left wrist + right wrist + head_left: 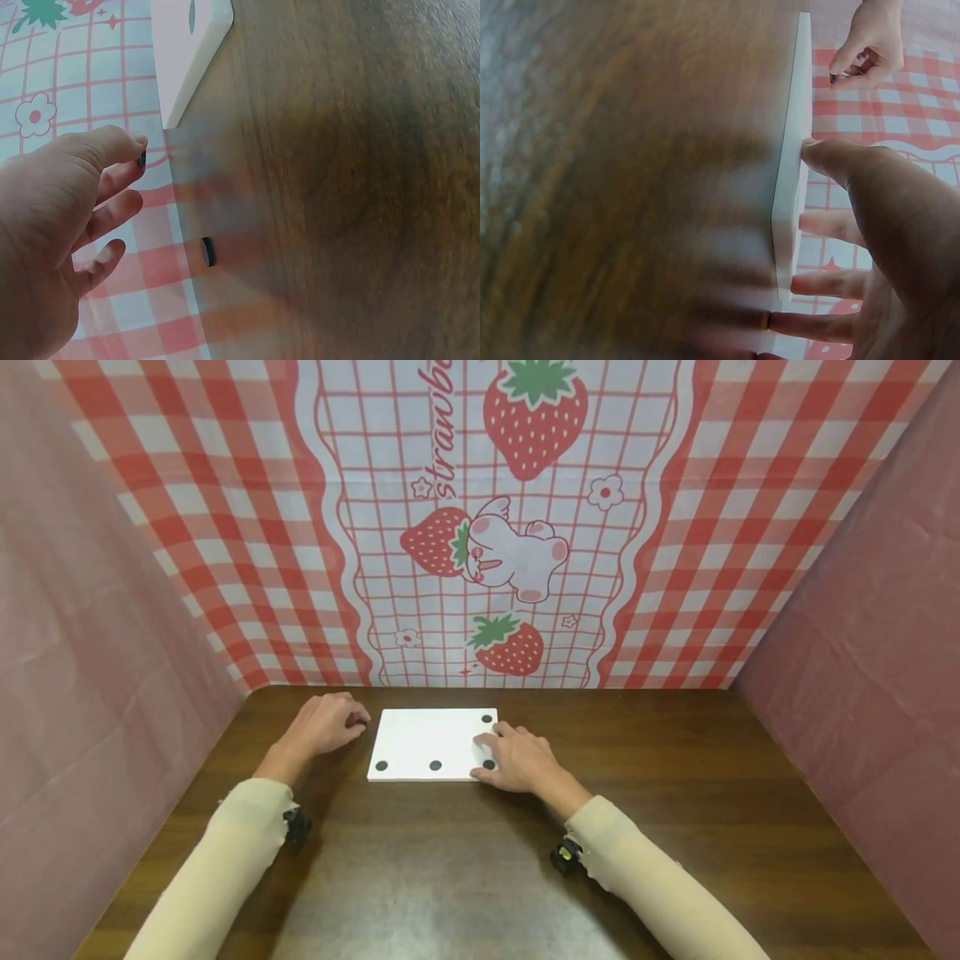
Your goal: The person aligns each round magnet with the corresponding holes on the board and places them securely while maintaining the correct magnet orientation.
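A white rectangular board [427,735] lies flat near the back edge of the table, with several flat black discs [435,766] along its near side and at its far right corner. Left of the board, my left hand [324,725] pinches a small black disc [142,158] between thumb and forefinger, held up off the tabletop. My right hand [521,760] rests on the right end of the board, fingers spread, thumb [821,150] and fingertips touching its surface. A loose black disc [208,251] sits on the table below my left hand in the left wrist view.
The brown wooden table [450,877] meets a red-and-white checked cloth [247,527] with strawberries behind the board. Pink cloth [862,652] hangs along both sides. A dark camera [297,827] is worn at each wrist over pale sleeves.
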Action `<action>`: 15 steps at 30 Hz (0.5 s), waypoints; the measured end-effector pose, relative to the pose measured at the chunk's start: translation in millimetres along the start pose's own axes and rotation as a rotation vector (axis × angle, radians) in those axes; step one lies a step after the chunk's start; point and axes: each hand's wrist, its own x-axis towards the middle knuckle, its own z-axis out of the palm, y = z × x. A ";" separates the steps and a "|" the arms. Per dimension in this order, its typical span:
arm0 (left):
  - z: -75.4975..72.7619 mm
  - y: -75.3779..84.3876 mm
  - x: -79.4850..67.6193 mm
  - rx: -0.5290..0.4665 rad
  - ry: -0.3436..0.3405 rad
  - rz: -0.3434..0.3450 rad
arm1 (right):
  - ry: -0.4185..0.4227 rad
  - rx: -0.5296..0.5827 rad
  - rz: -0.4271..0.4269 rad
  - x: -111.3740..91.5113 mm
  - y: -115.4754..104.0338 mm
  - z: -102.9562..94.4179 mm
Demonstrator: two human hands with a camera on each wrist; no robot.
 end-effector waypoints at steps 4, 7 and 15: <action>0.9 2.7 1.1 0.005 0.001 0.006 | 0.000 -0.004 0.000 -0.6 0.6 0.0; 1.6 4.4 2.4 0.008 0.010 0.011 | 0.004 -0.008 0.002 -1.0 0.9 -0.3; 2.3 6.9 5.8 0.008 0.010 0.014 | 0.005 0.000 -0.006 -0.6 0.2 0.4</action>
